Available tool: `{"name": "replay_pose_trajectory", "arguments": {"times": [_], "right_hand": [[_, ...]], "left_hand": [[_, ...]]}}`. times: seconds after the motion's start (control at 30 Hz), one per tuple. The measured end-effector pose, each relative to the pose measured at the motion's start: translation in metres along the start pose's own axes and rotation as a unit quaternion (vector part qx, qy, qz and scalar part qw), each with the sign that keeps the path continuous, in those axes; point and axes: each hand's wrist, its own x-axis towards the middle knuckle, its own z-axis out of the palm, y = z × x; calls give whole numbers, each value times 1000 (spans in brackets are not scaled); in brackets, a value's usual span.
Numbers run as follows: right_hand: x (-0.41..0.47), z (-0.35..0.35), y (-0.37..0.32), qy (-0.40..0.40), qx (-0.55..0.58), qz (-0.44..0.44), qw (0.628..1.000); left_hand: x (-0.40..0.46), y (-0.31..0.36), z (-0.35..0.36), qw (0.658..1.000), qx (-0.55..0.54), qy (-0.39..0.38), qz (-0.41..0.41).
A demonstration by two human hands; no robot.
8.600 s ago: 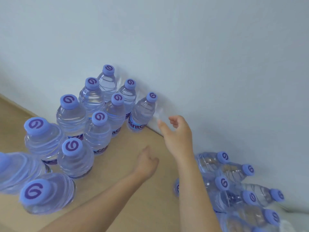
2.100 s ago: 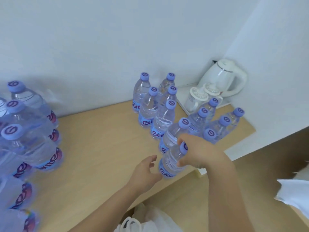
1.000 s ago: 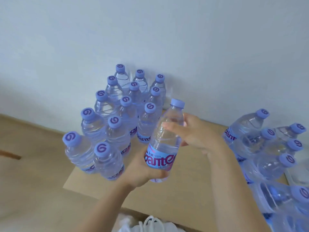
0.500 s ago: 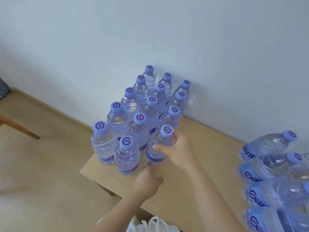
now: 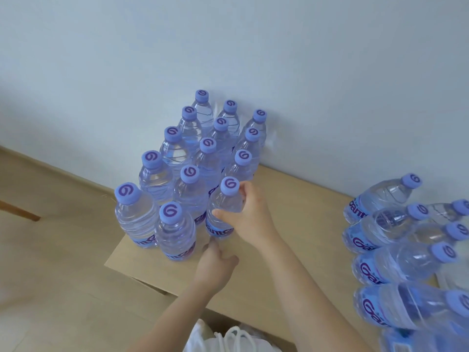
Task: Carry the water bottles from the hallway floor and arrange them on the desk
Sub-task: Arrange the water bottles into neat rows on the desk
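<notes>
Several clear water bottles with purple caps stand in rows at the left end of the wooden desk (image 5: 291, 224), against the white wall. My right hand (image 5: 250, 215) is wrapped around the front-right bottle (image 5: 223, 212) of that group, which stands upright on the desk. My left hand (image 5: 215, 265) sits just below that bottle's base with loosely curled fingers, its fingertips close to the bottom of the bottle. A second group of bottles (image 5: 396, 252) stands at the right edge of the view.
The desk's left corner (image 5: 111, 262) lies near the front bottles. A white plastic bag (image 5: 228, 339) sits below the desk's front edge. A wooden furniture leg (image 5: 17, 210) shows at the left over the pale floor.
One second ago both hands held the bottle in the air; it now stands on the desk at the front of the right row. My left hand has dropped off it.
</notes>
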Motion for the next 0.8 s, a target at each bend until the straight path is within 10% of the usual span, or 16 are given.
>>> {"name": "replay_pose_trajectory", "arguments": {"times": [0.47,0.63,0.8], "right_hand": [[-17,-20,3,-70,-10,5,997],[-57,-105,19,152,-55,44,986],[-101,-200,34,447,-180,32,876]], "left_hand": [[-5,31,60,991,91,-77,54],[-12,62,102,970,130,-157,133],[-25,92,146,948,141,-222,176]]}}
